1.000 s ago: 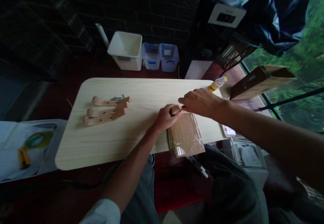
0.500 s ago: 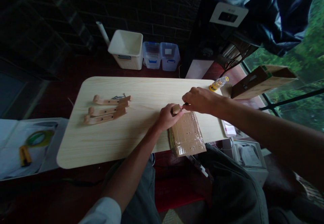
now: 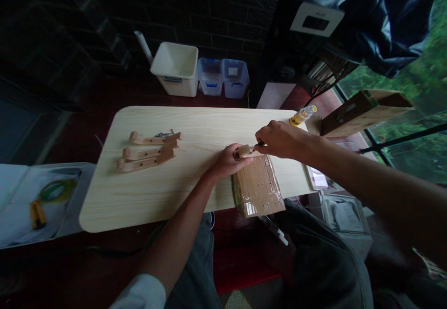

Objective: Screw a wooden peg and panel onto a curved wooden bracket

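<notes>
Left hand (image 3: 228,161) closed round wooden piece (image 3: 245,151) (right hand (image 3: 277,137) pinching dark tool (image 3: 260,144)), bare tabletop (image 3: 195,171) leftward, cardboard (image 3: 259,185) overhanging near edge.

Tan wooden piece (image 3: 245,151), blocky end left, at far edge of taped cardboard (image 3: 260,185); dark tool (image 3: 260,144) mostly hidden.

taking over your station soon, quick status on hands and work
Left hand gripping wooden piece; right hand on small dark tool at that piece. Cardboard lies just beneath; no obstruction visible.
</notes>
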{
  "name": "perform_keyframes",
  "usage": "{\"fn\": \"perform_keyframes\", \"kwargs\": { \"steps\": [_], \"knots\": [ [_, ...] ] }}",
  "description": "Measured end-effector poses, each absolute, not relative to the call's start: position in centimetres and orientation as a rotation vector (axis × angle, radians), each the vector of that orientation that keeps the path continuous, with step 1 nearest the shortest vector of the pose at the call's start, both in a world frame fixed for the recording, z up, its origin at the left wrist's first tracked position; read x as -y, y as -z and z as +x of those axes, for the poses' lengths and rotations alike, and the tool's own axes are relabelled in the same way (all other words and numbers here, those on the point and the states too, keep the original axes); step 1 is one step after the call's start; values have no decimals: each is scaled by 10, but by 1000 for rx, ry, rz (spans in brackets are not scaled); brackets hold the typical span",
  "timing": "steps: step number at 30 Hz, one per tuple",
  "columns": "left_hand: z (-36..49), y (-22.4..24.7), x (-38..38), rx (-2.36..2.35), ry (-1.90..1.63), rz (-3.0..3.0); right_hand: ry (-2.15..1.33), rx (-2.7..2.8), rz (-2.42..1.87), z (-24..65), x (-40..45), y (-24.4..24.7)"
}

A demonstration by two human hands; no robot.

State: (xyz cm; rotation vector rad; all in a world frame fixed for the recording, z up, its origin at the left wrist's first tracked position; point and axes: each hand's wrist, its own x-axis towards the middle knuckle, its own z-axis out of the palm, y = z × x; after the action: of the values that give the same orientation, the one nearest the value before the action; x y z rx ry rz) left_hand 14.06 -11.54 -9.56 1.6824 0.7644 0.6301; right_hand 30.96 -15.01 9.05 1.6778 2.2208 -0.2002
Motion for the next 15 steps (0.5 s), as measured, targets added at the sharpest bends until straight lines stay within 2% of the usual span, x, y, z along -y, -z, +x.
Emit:
{"fn": "perform_keyframes", "kwargs": {
  "steps": [8, 12, 15],
  "knots": [
    [143, 98, 110, -728, -577, 1656, 175, -2201, 1682, 309, 155, -93],
    [129, 107, 115, -915, -729, 1725, 175, -2178, 1705, 311, 157, -90],
    [112, 114, 124, -995, -664, 1844, 174, -2164, 1734, 311, 160, -87]
  ]
}}
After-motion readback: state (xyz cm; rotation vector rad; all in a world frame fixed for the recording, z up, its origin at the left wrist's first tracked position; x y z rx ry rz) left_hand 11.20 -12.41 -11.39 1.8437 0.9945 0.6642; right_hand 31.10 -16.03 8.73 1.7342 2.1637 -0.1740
